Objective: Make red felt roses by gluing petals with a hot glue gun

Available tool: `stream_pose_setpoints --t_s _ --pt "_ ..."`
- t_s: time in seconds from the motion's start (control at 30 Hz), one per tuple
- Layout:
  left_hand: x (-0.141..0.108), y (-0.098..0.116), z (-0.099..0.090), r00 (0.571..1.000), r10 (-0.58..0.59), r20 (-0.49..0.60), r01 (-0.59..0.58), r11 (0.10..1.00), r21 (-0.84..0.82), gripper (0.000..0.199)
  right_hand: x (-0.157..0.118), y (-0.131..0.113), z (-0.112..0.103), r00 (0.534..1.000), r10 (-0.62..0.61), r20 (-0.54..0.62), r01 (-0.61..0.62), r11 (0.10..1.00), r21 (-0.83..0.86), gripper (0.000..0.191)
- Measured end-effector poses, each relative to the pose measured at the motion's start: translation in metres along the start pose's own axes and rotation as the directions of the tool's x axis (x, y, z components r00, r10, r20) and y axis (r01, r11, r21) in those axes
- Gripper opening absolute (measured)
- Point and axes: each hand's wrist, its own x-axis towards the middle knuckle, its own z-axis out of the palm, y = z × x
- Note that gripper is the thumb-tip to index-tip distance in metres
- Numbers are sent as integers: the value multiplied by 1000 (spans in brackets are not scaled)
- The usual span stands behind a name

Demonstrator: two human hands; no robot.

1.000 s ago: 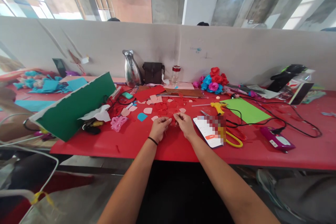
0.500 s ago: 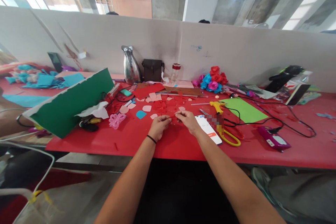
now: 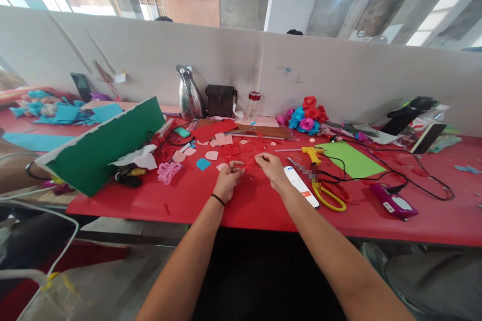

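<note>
Above the front of the red table, my left hand (image 3: 229, 183) pinches a small piece of red paper (image 3: 249, 163). My right hand (image 3: 271, 168) is closed, thumb against fingertips, at the paper's other side. Red on red makes the paper's outline hard to see. Just beyond my hands lie loose red scraps (image 3: 229, 149), pink paper petals (image 3: 211, 155) and a blue paper petal (image 3: 203, 164). Right of my right hand are a phone (image 3: 299, 185) with a lit screen and yellow-handled scissors (image 3: 331, 202).
A yellow glue gun (image 3: 312, 154) lies near a green sheet (image 3: 350, 158), with black cables to a purple power strip (image 3: 393, 199). Paper flowers (image 3: 307, 115), a glass jar (image 3: 253, 105) and a steel jug (image 3: 189, 93) stand behind. A green board (image 3: 109, 145) leans left.
My hands have drawn slightly apart, and more of the red paper shows between them. My right fingertips have lifted a little. The view has shifted slightly.
</note>
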Motion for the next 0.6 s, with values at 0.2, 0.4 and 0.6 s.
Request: stream_pose_setpoints --t_s 0.2,0.4,0.6 --pt "3 -1 -2 999 12 -29 -12 1000 -6 30 19 10 -7 995 0 -105 0 1000 -4 20" --pt "3 0 -2 999 21 -43 -22 999 -23 31 -5 10 7 1000 -3 -22 3 1000 24 32" --pt "3 -2 -2 1000 7 19 -7 1000 -25 35 -23 3 18 991 -18 131 8 997 82 15"
